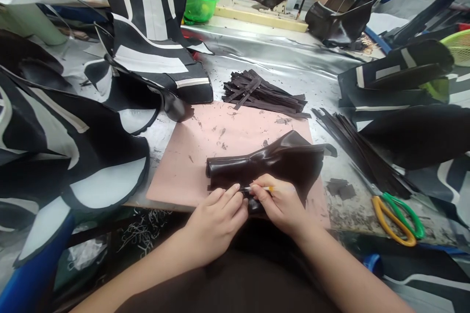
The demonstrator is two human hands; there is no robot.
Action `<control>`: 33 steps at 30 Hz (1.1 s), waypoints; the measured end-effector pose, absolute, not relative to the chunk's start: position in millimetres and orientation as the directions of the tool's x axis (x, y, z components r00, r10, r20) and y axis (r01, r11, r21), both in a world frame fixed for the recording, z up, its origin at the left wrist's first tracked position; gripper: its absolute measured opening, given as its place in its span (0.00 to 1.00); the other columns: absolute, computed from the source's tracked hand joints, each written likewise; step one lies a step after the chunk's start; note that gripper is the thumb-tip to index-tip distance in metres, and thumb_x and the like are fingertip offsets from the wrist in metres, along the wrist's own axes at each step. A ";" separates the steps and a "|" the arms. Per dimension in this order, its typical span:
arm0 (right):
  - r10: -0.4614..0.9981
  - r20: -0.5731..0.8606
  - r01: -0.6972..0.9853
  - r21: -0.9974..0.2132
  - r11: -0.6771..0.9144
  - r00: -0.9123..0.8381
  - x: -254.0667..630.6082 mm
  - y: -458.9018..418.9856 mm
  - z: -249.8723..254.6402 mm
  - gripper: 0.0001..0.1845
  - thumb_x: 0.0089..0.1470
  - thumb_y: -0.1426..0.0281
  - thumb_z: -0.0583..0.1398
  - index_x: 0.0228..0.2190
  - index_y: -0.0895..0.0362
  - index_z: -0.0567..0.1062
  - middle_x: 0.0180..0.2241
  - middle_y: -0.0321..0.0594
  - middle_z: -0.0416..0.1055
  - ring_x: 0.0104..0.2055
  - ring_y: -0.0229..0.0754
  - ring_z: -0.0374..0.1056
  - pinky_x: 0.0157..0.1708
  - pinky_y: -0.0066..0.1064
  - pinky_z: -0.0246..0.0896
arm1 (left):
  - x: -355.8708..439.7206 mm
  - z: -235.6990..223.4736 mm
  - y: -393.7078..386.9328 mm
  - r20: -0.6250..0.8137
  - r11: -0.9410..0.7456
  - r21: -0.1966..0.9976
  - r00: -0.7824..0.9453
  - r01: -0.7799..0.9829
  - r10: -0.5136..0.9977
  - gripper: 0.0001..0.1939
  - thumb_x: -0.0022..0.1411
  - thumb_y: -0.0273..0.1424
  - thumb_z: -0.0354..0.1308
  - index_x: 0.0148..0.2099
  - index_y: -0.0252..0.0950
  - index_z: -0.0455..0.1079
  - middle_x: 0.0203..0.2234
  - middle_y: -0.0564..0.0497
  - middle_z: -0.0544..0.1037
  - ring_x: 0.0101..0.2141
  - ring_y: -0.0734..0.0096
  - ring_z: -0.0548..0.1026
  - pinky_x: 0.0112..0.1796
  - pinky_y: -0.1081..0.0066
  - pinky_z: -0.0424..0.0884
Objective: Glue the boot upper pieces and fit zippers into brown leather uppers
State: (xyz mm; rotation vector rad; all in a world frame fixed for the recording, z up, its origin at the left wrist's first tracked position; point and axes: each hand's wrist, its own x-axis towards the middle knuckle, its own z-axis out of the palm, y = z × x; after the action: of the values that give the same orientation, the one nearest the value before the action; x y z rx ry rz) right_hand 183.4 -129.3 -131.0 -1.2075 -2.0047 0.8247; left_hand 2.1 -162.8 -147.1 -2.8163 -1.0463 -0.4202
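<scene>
A glossy dark brown leather boot upper [282, 161] lies on its side on a pink board [179, 161]. My left hand [220, 220] is at the upper's near edge, its fingers closed together and pressing on the leather; what lies under the fingertips is mostly hidden. My right hand [279, 205] pinches a thin pen-like tool [270, 188] with a pale and yellow shaft. The tool's tip points left and meets the leather beside my left fingertips. Dark scraps and smudges dot the board around the upper.
Beyond the board lies a pile of dark strips [264, 90]. More long strips [363, 149] and scissors [398, 220] with yellow and green handles are to the right. Black boot uppers with white tape [147, 58] crowd the left. A person stands behind a green basket [200, 7].
</scene>
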 end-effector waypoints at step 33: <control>0.913 0.173 0.499 -0.792 0.351 -0.369 184.7 -129.4 -128.6 0.11 0.57 0.70 0.50 0.25 0.57 0.68 0.22 0.35 0.68 0.22 0.34 0.66 0.23 0.24 0.61 | 4.5 -147.0 -162.2 0.343 -0.757 0.019 0.707 0.654 0.619 0.14 0.60 0.23 0.44 0.44 0.30 0.68 0.43 0.44 0.73 0.48 0.61 0.68 0.43 0.66 0.62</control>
State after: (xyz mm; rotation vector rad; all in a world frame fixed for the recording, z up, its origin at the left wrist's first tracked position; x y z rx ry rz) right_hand 184.7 -129.4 -128.6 -1.2248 -2.0006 0.8667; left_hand 4.5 -162.2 -147.0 -2.8053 -1.0494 -0.5062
